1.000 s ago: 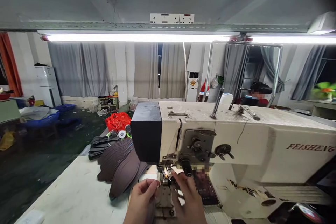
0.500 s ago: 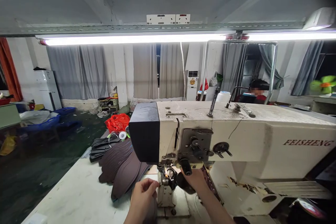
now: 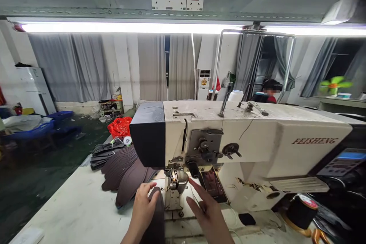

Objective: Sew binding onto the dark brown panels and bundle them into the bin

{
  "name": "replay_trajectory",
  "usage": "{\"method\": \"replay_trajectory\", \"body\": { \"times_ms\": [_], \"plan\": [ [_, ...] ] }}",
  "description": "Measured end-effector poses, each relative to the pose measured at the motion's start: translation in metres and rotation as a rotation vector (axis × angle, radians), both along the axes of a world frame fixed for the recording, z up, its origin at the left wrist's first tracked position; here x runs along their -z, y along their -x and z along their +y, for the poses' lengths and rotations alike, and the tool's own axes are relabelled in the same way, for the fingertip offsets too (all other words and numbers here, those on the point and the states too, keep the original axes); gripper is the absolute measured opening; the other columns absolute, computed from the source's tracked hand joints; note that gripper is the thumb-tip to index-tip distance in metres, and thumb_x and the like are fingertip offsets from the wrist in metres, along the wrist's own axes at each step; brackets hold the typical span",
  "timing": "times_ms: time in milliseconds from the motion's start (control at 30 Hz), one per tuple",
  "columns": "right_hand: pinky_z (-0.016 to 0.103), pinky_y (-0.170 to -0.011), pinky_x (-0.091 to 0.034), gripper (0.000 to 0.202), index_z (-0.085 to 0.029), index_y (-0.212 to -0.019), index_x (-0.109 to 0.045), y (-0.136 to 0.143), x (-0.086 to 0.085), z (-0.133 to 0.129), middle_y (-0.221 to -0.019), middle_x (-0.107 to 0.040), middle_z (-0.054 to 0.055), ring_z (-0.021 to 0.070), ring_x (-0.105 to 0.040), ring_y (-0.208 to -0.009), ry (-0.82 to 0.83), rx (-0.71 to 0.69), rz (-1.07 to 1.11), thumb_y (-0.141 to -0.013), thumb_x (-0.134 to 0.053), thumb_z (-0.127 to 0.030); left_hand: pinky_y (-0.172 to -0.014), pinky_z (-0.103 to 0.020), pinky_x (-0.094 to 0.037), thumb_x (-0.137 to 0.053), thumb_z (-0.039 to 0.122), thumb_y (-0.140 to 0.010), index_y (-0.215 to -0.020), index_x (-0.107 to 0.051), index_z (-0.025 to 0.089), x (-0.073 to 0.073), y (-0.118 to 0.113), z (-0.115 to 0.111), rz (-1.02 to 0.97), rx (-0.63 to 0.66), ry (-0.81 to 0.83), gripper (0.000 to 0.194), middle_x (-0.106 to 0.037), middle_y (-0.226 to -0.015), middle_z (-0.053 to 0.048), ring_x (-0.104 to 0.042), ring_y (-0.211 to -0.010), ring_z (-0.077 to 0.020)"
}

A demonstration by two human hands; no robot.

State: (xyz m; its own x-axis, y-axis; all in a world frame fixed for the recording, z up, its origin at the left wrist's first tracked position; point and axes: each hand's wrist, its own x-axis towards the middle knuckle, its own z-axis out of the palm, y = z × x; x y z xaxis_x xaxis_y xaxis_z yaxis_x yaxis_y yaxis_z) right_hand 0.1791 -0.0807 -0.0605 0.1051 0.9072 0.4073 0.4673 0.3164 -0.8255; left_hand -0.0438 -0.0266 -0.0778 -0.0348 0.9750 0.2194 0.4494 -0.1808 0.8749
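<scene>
The white sewing machine (image 3: pixel 251 133) spans the middle and right. Beneath its head is a metal post (image 3: pixel 174 194) with a rounded metal part on top. My left hand (image 3: pixel 144 202) is left of the post, thumb and fingers bent round the upper edge of a dark fabric piece (image 3: pixel 156 217) that hangs down beside the post. On the post's right, my right hand (image 3: pixel 206 209) has its fingers apart, the index fingertip close to the rounded part, and nothing shows in it. Fanned dark brown pieces (image 3: pixel 126 179) lie on the white table left of the machine.
Black bundled pieces (image 3: pixel 107 154) and a red plastic bag (image 3: pixel 120 126) lie behind the brown pieces. A phone-like screen (image 3: pixel 214 185) leans under the arm. A black thread cone (image 3: pixel 301 211) stands at right. A person (image 3: pixel 270 90) is beyond the machine.
The view has shifted right and down. My right hand has come out from behind the machine head and opened. The dark fabric now shows more beside my left hand, and the rounded part is uncovered.
</scene>
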Motion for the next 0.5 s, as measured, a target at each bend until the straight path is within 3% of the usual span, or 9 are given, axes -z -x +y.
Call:
{"method": "replay_trajectory", "body": {
  "times_ms": [100,167,233,367,433,500],
  "plan": [
    [0.029,-0.078,-0.057,0.044,-0.026,-0.122,-0.061,0.008,0.034,-0.006,-0.111,-0.068,0.008,0.0238,-0.066,-0.096,-0.130,0.074,-0.131,-0.080,-0.060,-0.037,-0.091,-0.045,-0.041,-0.054,0.040,-0.073,-0.096,-0.064,0.018,0.017,0.008,0.000,0.051,-0.036,-0.022,0.033,-0.063,-0.097,-0.011,-0.057,-0.097,-0.0289],
    [0.030,-0.077,-0.057,0.045,-0.024,-0.127,-0.056,0.013,0.045,-0.003,-0.114,-0.067,0.010,0.0239,-0.065,-0.100,-0.169,0.151,-0.081,-0.083,-0.055,-0.035,-0.091,-0.045,-0.043,-0.053,0.041,-0.075,-0.096,-0.064,0.019,0.025,0.011,-0.003,0.087,-0.039,-0.021,0.032,-0.063,-0.098,-0.010,-0.058,-0.097,-0.0279],
    [0.030,-0.078,-0.057,0.047,-0.021,-0.133,-0.048,0.019,0.042,0.005,-0.126,-0.060,0.012,0.0236,-0.062,-0.107,-0.118,0.179,0.010,-0.089,-0.049,-0.036,-0.091,-0.044,-0.044,-0.052,0.041,-0.076,-0.098,-0.064,0.019,0.030,0.013,-0.007,0.099,-0.030,-0.011,0.033,-0.063,-0.100,-0.011,-0.058,-0.098,-0.0272],
    [0.033,-0.097,-0.048,0.044,-0.019,-0.134,-0.047,0.020,0.024,0.017,-0.136,-0.053,0.011,0.0234,-0.051,-0.124,-0.095,0.045,-0.041,-0.092,-0.045,-0.034,-0.088,-0.042,-0.049,-0.052,0.046,-0.077,-0.100,-0.064,0.018,0.043,0.017,-0.013,0.068,-0.047,-0.014,0.038,-0.062,-0.102,-0.012,-0.060,-0.099,-0.0273],
    [0.035,-0.095,-0.050,0.042,-0.020,-0.130,-0.051,0.016,0.030,0.014,-0.131,-0.057,0.012,0.0245,-0.055,-0.119,-0.137,0.070,-0.203,-0.090,-0.047,-0.030,-0.085,-0.041,-0.051,-0.052,0.050,-0.077,-0.099,-0.064,0.017,0.052,0.020,-0.014,0.028,-0.076,-0.018,0.042,-0.062,-0.103,-0.013,-0.061,-0.099,-0.0278],
    [0.036,-0.078,-0.057,0.034,-0.021,-0.115,-0.061,0.014,0.047,0.005,-0.112,-0.067,0.012,0.0273,-0.067,-0.097,-0.046,0.148,-0.421,-0.083,-0.055,-0.028,-0.081,-0.039,-0.053,-0.051,0.054,-0.077,-0.100,-0.064,0.016,0.060,0.023,-0.014,-0.036,-0.101,-0.017,0.046,-0.062,-0.105,-0.014,-0.062,-0.096,-0.0270]
  ]
}}
